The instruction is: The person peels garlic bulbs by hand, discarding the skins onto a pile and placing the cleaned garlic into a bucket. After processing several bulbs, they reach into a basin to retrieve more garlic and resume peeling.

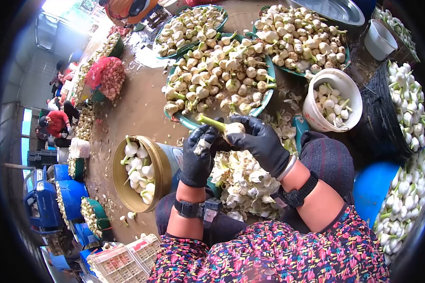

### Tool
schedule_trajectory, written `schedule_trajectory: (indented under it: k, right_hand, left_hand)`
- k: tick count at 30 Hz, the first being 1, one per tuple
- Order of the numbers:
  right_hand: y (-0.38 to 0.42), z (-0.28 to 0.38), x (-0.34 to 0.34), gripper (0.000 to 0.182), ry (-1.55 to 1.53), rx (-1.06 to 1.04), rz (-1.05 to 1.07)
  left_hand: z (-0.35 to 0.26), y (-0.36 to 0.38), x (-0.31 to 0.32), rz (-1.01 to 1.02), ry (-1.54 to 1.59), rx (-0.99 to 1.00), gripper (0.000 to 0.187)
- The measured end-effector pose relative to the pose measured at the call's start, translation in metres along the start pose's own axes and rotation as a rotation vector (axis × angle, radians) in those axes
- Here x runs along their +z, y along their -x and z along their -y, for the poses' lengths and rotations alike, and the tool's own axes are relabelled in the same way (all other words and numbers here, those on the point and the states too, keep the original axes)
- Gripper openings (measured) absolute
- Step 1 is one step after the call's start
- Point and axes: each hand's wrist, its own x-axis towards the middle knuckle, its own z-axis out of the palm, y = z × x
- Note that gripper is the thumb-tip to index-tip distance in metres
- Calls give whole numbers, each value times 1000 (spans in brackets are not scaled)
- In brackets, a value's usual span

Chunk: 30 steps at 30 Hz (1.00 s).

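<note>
A garlic bulb (234, 129) with a thick green stem is gripped in my right hand (264, 148), between thumb and fingers. My left hand (197, 153) is curled just beside the bulb, below its stem; a scrap of white peel shows at its fingers, and what else they may hold is hidden. Both hands wear black gloves. Below them lies a heap of loose garlic peel (243, 181). Just beyond is a green tub (270, 78) full of unpeeled garlic. To the left, a tilted tan bucket (163, 174) contains peeled white bulbs.
A white bucket (311, 101) with clean bulbs stands on the right, beside a black tub (375, 113) of white garlic. A blue tub (370, 188) is at my right side. More garlic tubs fill the back. A person in red (57, 123) sits far left. Crates (125, 262) lie lower left.
</note>
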Motion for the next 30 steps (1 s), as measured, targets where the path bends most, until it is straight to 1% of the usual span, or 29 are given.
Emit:
schedule_trajectory:
  k: [1,2,4,5,7,8,10,11,12,14,15,16,18,20,22,24,25,26,27,28,29,30]
  right_hand:
    - [1,-2,1,45,40,-52,23]
    - [1,-4,1,45,42,-51,25]
    - [1,-7,1,45,29,-95,57]
    - [2,-6,0,45,30,-95,58]
    - [1,1,-4,45,86,30,64]
    - [1,3,-4,45,89,22,66]
    - [2,6,-4,45,-53,129,29]
    - [1,5,-5,45,-32,121,23]
    - [0,1,-6,45,-31,118,23]
    - [-2,-6,-5,45,103,-33,24]
    - [-2,-6,-3,46,97,-87,56]
    - [2,0,2,43,21,-92,95]
    - [-1,-4,1,38,83,-99,62]
    - [-2,-3,-4,35,58,-6,20]
    - [-3,-1,-7,35,2,125,39]
    - [-2,-2,-6,35,27,67,39]
    - [-1,-4,-5,35,41,40,24]
    - [0,-4,-7,44,107,21,40]
    - [0,-5,-6,42,122,6,48]
    - [1,-4,-5,41,136,-7,57]
    - [3,-2,-3,41,137,-10,65]
    - [5,1,-1,41,113,-19,92]
  left_hand:
    - [-3,0,-2,14,-41,5,17]
    - [-6,0,-1,12,-41,4,17]
    - [-11,2,3,-97,582,-423,20]
    - [-9,4,2,-99,582,-423,20]
    - [-2,5,2,-31,708,-399,23]
    - [-4,4,2,-30,708,-390,23]
    - [-8,3,3,-4,386,-336,19]
    - [-9,2,4,-2,387,-329,19]
    - [-9,2,4,-29,542,-409,20]
    - [-10,2,4,-90,851,-568,20]
    - [-12,0,3,-60,829,-561,21]
    - [-11,-2,6,-85,698,-501,20]
    - [6,5,-1,53,252,-266,21]
    - [4,3,2,-4,769,-532,23]
    - [7,5,4,-43,928,-662,22]
    - [6,5,4,-48,905,-627,22]
    - [-5,3,3,-54,870,-594,23]
    - [-19,3,-2,-67,776,-492,23]
    - [-2,8,4,-65,638,-397,24]
    - [-1,5,8,-65,500,-304,25]
    - [-3,5,7,-71,495,-300,25]
    - [-7,5,5,-58,730,-473,25]
